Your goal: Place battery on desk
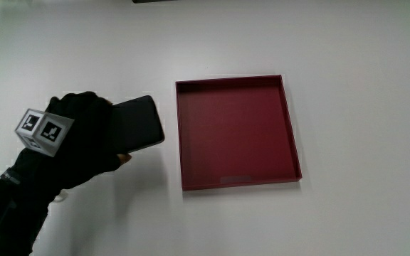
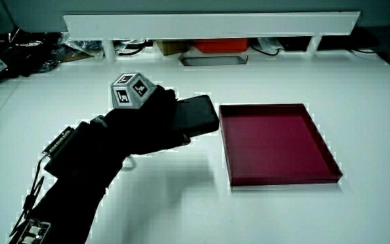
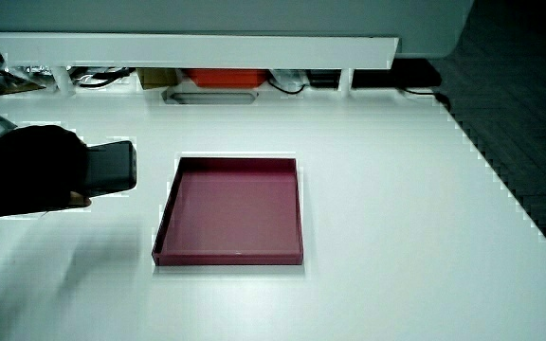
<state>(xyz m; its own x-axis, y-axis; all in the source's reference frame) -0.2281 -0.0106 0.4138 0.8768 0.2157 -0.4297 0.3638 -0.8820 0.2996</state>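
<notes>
Main view, looking down on a white desk [image 1: 347,213]. A hand [image 1: 84,142] in a black glove, with a small patterned cube [image 1: 43,131] on its back, is closed around one end of a flat black slab, the battery [image 1: 139,124]. The fingers wrap that end, and a bare fingertip seems to show under the slab. The free end of the battery sticks out of the fingers toward an empty red tray [image 1: 235,132], stopping just beside the tray's nearest wall without touching it. The battery's long axis runs from the hand toward the tray. Whether it rests on the desk or is held above it cannot be told here.

In a side view, the hand [image 2: 137,129] grips the battery [image 2: 196,114], and a soft shadow on the desk beneath suggests it is held slightly above the surface. The tray [image 2: 276,142] lies just beside it. A low white partition [image 2: 208,24] lines the desk's edge farthest from the person.

In a side view, the hand [image 3: 27,170] holds the battery [image 3: 110,167], near the tray [image 3: 230,212] but apart from it.

Judged from this, the battery needs lowering onto the bare desk beside the tray, then releasing.
</notes>
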